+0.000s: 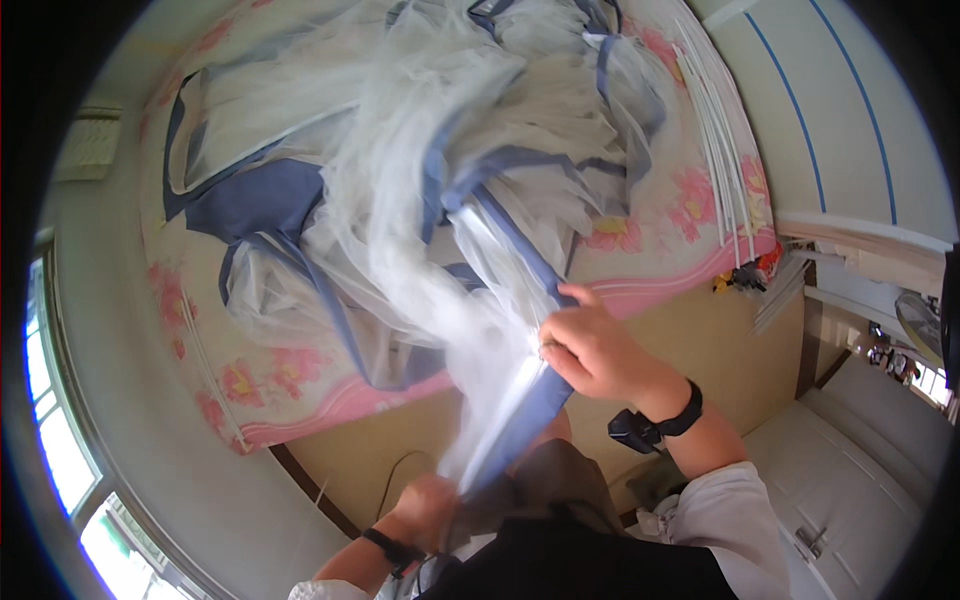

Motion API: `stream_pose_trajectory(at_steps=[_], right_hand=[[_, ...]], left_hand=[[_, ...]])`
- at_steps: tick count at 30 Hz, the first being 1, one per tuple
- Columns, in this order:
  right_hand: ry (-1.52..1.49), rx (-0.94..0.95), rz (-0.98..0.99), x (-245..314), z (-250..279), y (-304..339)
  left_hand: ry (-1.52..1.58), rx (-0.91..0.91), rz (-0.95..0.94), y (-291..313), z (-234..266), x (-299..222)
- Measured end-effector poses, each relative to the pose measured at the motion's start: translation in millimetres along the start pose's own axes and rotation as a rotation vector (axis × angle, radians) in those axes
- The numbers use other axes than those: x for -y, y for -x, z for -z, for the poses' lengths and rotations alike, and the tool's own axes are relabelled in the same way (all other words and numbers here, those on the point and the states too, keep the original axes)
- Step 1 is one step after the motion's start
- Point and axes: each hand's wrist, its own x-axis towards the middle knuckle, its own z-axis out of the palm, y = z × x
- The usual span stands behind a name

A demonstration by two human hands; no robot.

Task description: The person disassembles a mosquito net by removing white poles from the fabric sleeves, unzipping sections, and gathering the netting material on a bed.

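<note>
A white mosquito net (400, 190) with blue fabric edging lies in loose folds over the bed. One stretch of it hangs off the near edge toward me. My right hand (600, 345) is closed on this stretch, thumb and fingers pinched at a pale seam beside the blue edging (522, 425); a small zipper pull may be in the pinch, but I cannot make it out. Lower and to the left, my left hand (425, 510), slightly blurred, grips the bottom end of the same strip. The net is drawn taut between both hands.
The bed (650, 280) has a pink-flowered cover. Several thin white poles (722, 150) lie along its right side, and more poles (205, 360) on its left. A white cabinet (840, 470) stands at lower right, a fan (918, 325) beyond it. Windows (65, 430) line the left wall.
</note>
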Motion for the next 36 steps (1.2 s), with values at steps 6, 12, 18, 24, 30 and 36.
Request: stream_pose_trajectory(at_steps=[6, 12, 18, 24, 30, 36], right_hand=[[-0.067, 0.006, -0.091, -39.3, -76.1, 32.4], [-0.171, -0.034, -0.070, -5.0, -95.4, 30.9], [-0.097, -0.054, 0.065, 21.3, -85.1, 36.7], [-0.144, -0.014, -0.024, -24.3, -91.3, 20.7], [-0.160, -0.007, -0.126, -89.3, -103.5, -31.7], [0.072, 0.006, 0.038, -82.9, -92.5, -51.0]], left_hand=[[-0.255, 0.141, 0.352, -3.4, 7.6, 24.8], [0.019, -0.411, 0.259, -89.9, 41.8, -23.1], [0.098, -0.514, -0.211, -114.3, 59.2, -45.2], [-0.253, -0.357, -0.310, -90.4, 58.6, -40.6], [-0.166, -0.482, -0.352, -80.2, 72.5, -38.0], [-0.206, -0.413, -0.410, -81.4, 70.9, -37.4]])
